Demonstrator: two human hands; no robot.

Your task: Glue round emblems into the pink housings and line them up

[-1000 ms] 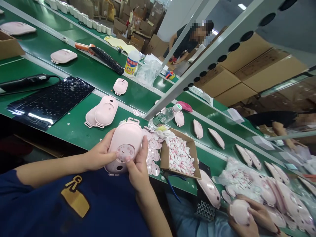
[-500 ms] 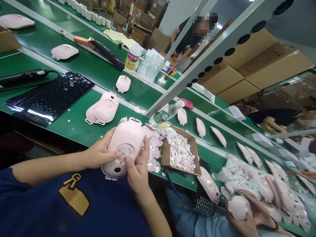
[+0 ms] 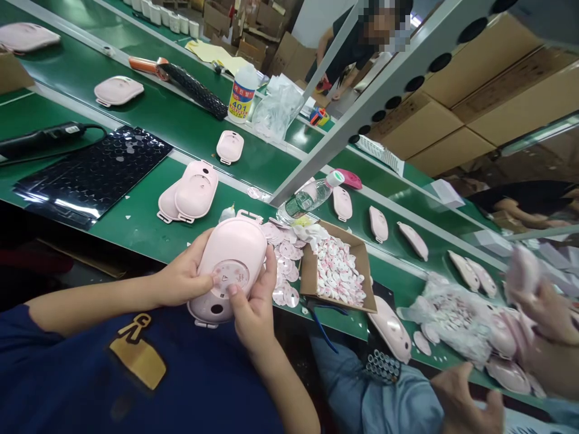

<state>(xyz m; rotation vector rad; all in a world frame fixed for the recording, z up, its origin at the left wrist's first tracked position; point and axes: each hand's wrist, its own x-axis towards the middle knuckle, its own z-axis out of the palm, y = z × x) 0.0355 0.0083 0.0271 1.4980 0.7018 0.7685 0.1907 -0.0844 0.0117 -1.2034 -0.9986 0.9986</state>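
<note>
Hands (image 3: 192,271) (image 3: 256,298) gripping pink case (image 3: 237,241), apparently printed disc (image 3: 236,274)

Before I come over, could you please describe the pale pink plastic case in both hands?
Find the long green workbench, then the navy cloth shirt before it. There, left hand and right hand hold the case; unlike the similar cases lying beyond, it has both thumbs at its round recess.

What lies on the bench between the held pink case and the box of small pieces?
The head view shows overlapping round discs between the held case and the box.
</note>
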